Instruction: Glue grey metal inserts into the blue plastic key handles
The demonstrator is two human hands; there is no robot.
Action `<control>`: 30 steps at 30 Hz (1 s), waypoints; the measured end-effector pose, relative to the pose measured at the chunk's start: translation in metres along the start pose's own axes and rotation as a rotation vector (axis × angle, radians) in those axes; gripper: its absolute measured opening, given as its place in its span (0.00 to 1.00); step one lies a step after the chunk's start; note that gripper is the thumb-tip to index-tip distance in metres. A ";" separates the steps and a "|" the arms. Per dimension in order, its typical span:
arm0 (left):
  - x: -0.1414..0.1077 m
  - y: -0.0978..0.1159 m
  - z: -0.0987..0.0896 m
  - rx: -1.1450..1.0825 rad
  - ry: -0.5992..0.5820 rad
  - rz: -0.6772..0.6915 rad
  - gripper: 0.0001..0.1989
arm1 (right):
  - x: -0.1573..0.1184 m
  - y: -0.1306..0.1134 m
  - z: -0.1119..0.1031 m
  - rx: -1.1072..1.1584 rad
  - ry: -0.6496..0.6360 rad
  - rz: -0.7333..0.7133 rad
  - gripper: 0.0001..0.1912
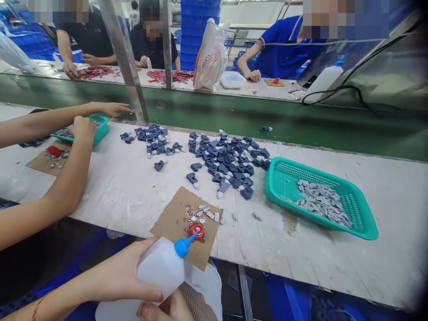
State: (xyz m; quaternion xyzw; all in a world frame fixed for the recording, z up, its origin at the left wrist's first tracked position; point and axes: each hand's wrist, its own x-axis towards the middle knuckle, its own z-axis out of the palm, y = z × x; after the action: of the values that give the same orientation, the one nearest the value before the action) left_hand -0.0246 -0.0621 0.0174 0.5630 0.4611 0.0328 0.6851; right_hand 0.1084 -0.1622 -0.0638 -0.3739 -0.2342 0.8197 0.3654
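Note:
My left hand [117, 274] is wrapped round a white plastic squeeze bottle [162, 265] with a blue nozzle. The bottle is tilted, and its tip is over a small red dish [196, 232] of shiny liquid. That dish sits on a square of brown cardboard [174, 218], beside small grey pieces [210, 215] and wet spots. At the bottom edge my right hand [167, 310] closes on the bottle's lower part; some of its fingers are hidden. Many dark blue plastic parts [227, 158], some with grey tips, lie heaped beyond the cardboard.
A green basket [363, 209] with grey pieces stands to the right. At left, a co-worker's arms [67, 187] reach around another green basket [103, 129] and cardboard. A metal post [127, 67] rises at the table's back edge, before a green belt [240, 118]. Several people work opposite.

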 end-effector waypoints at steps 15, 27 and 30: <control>0.007 0.006 -0.005 0.136 0.019 -0.101 0.24 | -0.004 -0.042 -0.002 -0.165 -0.143 -0.019 0.27; 0.004 0.009 -0.007 0.140 0.018 -0.089 0.27 | -0.003 -0.029 -0.001 0.019 -0.040 0.129 0.33; 0.005 0.009 -0.006 0.121 0.021 -0.074 0.27 | 0.005 -0.002 0.000 0.083 0.000 0.112 0.33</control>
State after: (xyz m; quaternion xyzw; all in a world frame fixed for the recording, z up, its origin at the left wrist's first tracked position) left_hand -0.0219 -0.0513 0.0215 0.5857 0.4897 -0.0145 0.6457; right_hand 0.1070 -0.1566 -0.0648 -0.3711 -0.1784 0.8478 0.3342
